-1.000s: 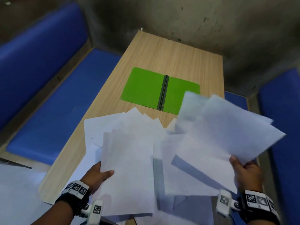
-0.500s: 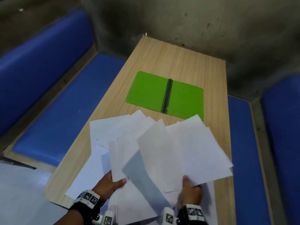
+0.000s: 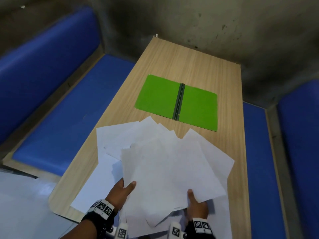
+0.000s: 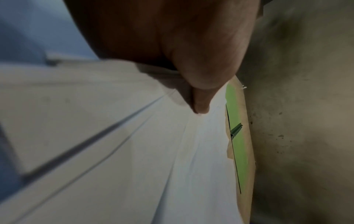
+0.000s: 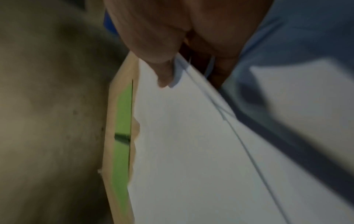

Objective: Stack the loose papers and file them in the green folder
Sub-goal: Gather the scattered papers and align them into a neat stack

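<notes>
Several white papers lie fanned and overlapping at the near end of the wooden table. My left hand grips the near left edge of the upper sheets, thumb on top. My right hand pinches the near right edge of the same bundle, thumb on top. The left wrist view shows my thumb pressed on the papers; in the right wrist view my thumb holds the sheets' edge. The green folder lies open flat beyond the papers, its dark spine clip down the middle, also visible as a green folder strip.
Blue padded benches run along the left and right sides of the table. A stained grey wall stands behind the far end. More white sheets overhang the table's near left corner.
My right hand has swung its sheets left and down onto the pile, beside my left hand. Both hands now hold one overlapping bundle; the folder is fully uncovered.
</notes>
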